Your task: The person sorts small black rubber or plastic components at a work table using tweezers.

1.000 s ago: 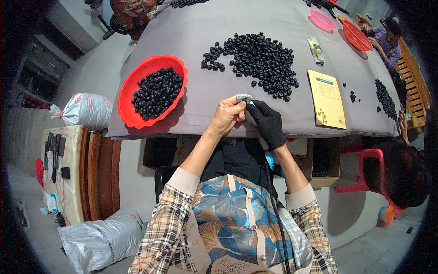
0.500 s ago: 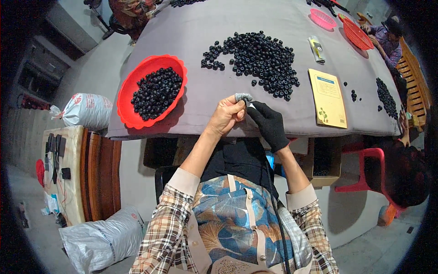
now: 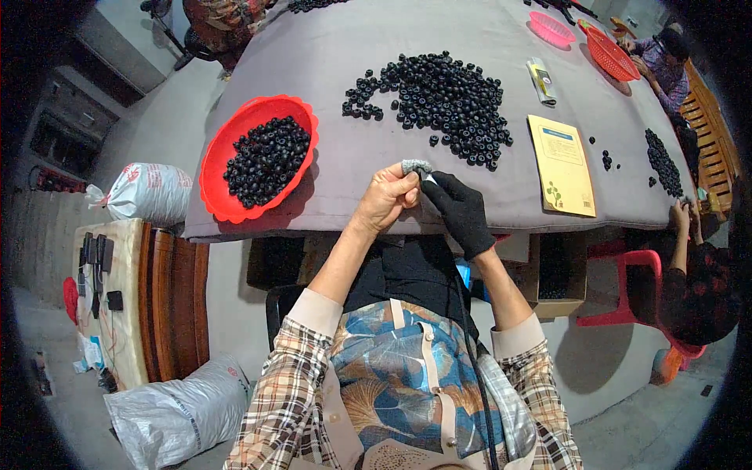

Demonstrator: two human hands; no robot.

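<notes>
Bowl (image 3: 213,168), red, sits leftmost on the table (image 3: 345,39), holding black beads (image 3: 266,160); long axis slants lower left to upper right. We see the left hand (image 3: 385,197), grey finger cover (image 3: 415,165) on, nearer the bowl, fingers curled, tips meeting the right's. White bit (image 3: 428,178) shows between; we can't tell what either hand grips. Bead pile (image 3: 446,106) lies just beyond both, slanting upper left to lower right; black-gloved right hand (image 3: 460,213), fingers bent, is nearer its low end. Booklet (image 3: 562,166) lies right.
</notes>
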